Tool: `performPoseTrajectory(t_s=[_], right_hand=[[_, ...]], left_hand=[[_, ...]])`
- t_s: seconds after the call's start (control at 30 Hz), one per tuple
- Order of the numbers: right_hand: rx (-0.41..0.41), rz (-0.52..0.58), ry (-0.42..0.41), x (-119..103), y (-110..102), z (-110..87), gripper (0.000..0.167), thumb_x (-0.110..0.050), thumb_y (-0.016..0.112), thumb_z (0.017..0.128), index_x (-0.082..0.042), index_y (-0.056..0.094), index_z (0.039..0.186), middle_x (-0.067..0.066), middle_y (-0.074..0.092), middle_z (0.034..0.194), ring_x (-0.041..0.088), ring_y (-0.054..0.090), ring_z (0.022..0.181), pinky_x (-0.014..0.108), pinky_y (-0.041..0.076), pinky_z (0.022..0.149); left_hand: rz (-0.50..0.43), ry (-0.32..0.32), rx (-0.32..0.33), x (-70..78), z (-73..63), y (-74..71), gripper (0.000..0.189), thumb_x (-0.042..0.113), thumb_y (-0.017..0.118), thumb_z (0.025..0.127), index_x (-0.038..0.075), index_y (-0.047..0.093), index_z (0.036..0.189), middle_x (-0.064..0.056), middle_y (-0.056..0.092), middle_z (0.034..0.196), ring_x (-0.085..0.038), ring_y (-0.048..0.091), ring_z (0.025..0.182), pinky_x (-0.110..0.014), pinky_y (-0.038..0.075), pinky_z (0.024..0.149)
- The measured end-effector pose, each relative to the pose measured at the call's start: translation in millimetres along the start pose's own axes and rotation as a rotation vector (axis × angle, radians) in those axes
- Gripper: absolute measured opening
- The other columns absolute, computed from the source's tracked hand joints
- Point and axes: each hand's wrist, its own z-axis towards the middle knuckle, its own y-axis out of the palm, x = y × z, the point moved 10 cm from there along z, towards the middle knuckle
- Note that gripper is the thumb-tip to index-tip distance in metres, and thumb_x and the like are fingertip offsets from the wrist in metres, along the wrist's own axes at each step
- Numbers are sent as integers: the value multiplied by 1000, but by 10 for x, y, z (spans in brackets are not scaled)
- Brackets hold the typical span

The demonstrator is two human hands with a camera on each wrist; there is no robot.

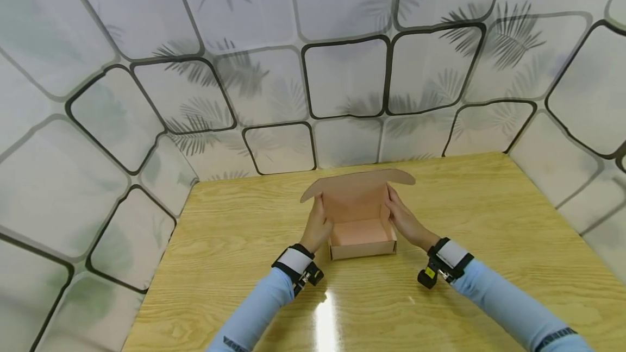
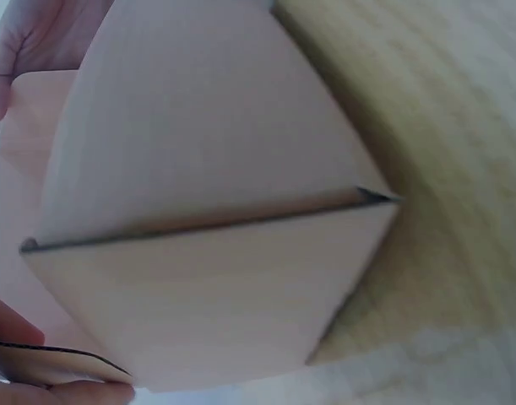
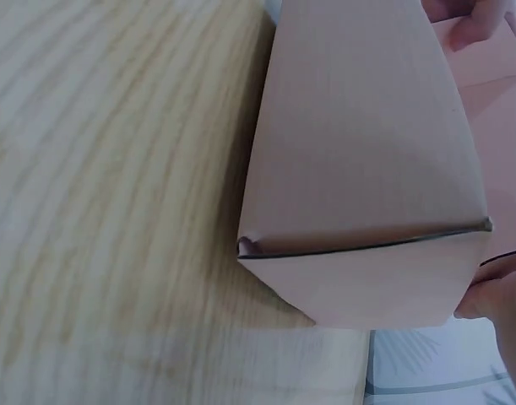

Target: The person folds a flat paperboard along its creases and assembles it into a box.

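Note:
A cardboard mailer box (image 1: 363, 232) sits on the table with its low front wall facing me. Its lid (image 1: 354, 186) stands raised at the back, the curved ends of its edge spreading outward. My left hand (image 1: 318, 225) pinches the flap (image 2: 55, 363) on the left, with fingers on one face and the thumb side on the other. On the opposite side, my right hand (image 1: 405, 219) grips the right flap near the lid. Both wrist views look at the outer front wall (image 3: 359, 126) and a side wall (image 2: 215, 304). The inside of the box holds nothing visible.
The box rests on a wood-grain table (image 1: 235, 243). A patterned cloth backdrop (image 1: 347, 80) rises behind the table and along both sides. Each wrist carries a strapped camera, the left camera (image 1: 313, 274) and the right camera (image 1: 427, 277), close above the tabletop.

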Motion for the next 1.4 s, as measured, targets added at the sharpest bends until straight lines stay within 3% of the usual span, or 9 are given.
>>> performPoseTrajectory(t_s=[0.07,0.17,0.27,0.5,0.63,0.73,0.97,1.17,1.4], right_hand=[[2,-28,24,29,-1,-35,69,-42,17,106,-7,-22,151,17,-26,158,38,-21,144,69,2,110],[8,-51,28,51,4,-70,68,-40,16,107,-5,-22,150,19,-27,157,40,-21,144,70,3,109],[8,-31,1,39,21,-76,66,-37,15,107,-4,-23,150,19,-28,156,40,-23,143,71,2,108],[1,-95,-8,51,9,-103,68,-38,16,107,-2,-22,150,21,-26,156,42,-22,143,70,1,109],[-3,-175,-16,87,-62,-138,66,-37,18,107,-1,-16,152,21,-19,159,41,-18,145,67,-4,111],[-32,-179,-60,72,-79,-166,63,-31,19,108,0,-13,152,22,-17,159,43,-17,145,68,-3,110],[-60,-140,-144,-17,-53,-188,59,-24,20,108,3,-8,152,31,-6,157,53,-2,142,73,13,105],[39,-150,-112,-47,-59,-155,49,-21,26,108,2,6,147,39,18,146,56,21,134,72,24,101],[18,-121,11,40,20,-221,66,-26,27,108,-3,-17,152,26,-24,155,45,-14,144,66,6,112]], left_hand=[[12,25,-15,1,-41,16,68,-18,36,83,-10,11,146,-34,18,153,-41,26,140,-50,35,106],[18,10,-59,-24,-90,65,72,-17,38,84,-11,5,147,-36,13,154,-30,59,95,-33,45,73],[12,-29,-83,-44,-107,99,74,-16,41,83,-13,3,147,-40,11,152,-14,36,55,-24,29,51],[-34,-17,-116,-30,-100,124,67,-14,47,82,-3,14,139,-32,31,136,-39,46,105,-42,40,82],[-39,6,-280,-53,-141,160,84,-4,48,90,3,-11,149,-34,13,150,-47,38,127,-54,40,97],[-25,19,-432,-78,-194,157,97,3,51,97,14,-31,147,-29,-7,157,-46,16,144,-56,29,112],[-139,-80,-513,-207,-182,42,89,9,61,94,8,-3,156,-17,-1,162,-34,6,149,-46,28,115],[-173,-30,-510,-168,-158,56,85,7,59,95,8,-1,156,-13,-5,163,-33,4,149,-44,33,112],[-178,31,-543,-119,-186,86,86,6,58,95,17,0,157,-6,-9,164,-34,1,150,-59,28,111]])
